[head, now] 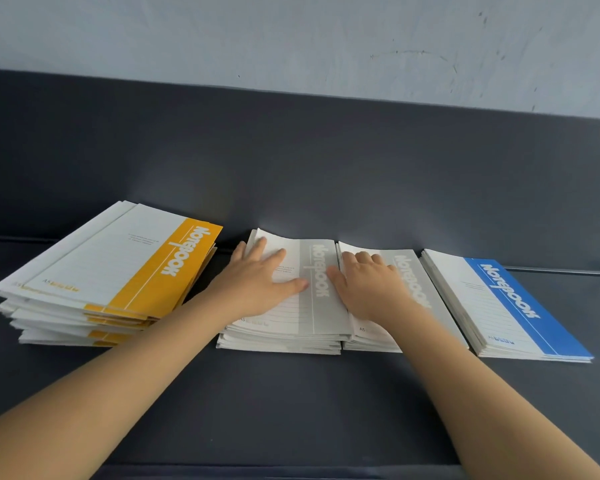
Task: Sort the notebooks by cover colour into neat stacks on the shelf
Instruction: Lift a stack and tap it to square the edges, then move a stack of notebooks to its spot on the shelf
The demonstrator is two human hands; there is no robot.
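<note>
A loose, fanned stack of yellow-banded notebooks (118, 271) lies at the left of the dark shelf (326, 393). Two grey-banded stacks sit side by side in the middle. My left hand (260, 282) lies flat, fingers spread, on the left grey stack (321, 306). My right hand (368, 285) rests on the right grey stack (426, 289) with its fingers curled over the far left edge of the top cover. A tidy blue-banded stack (513, 306) lies at the right.
The shelf's dark back panel (326, 161) rises just behind the stacks, with a pale wall (326, 39) above it. Bare shelf surface stretches in front of the stacks, under my forearms.
</note>
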